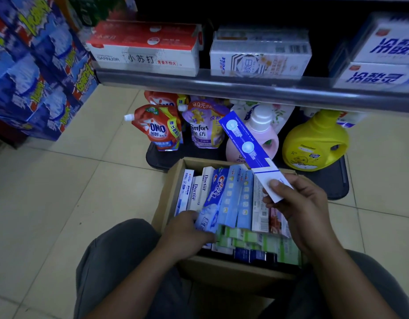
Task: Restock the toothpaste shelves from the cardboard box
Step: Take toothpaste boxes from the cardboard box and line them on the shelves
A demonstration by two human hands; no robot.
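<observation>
Crouching over the open cardboard box [166, 180], which is sitting on the tiled floor [61, 192] between the knees, a person is working with both hands. The right hand [300, 203] is holding 1 blue-and-white toothpaste carton [247, 143] above the box. Its thumb and fingers [270, 201] are pinching the carton's near white end, and the carton is slanting up and to the left, its far end lying in front of the pink bottle [261, 132]. The left hand [187, 233] is reaching into the near-left part of the box, its fingers curling round the near end of a blue Crest carton [216, 192]. That carton is lying among many other toothpaste cartons, which are packed side by side and filling the box.

Above, the shelf [222, 85] is carrying a red-and-white carton [146, 47] at the left, a wrapped Crest pack [258, 58] in the middle and white cartons with blue lettering [380, 74] at the right. Under the shelf, an OMO pouch [157, 130], a Comfort pouch [203, 127], the pink bottle and a yellow bottle [314, 143] are standing on a black mat [337, 180] just beyond the box. Blue detergent boxes [38, 77] are stacked at the far left.
</observation>
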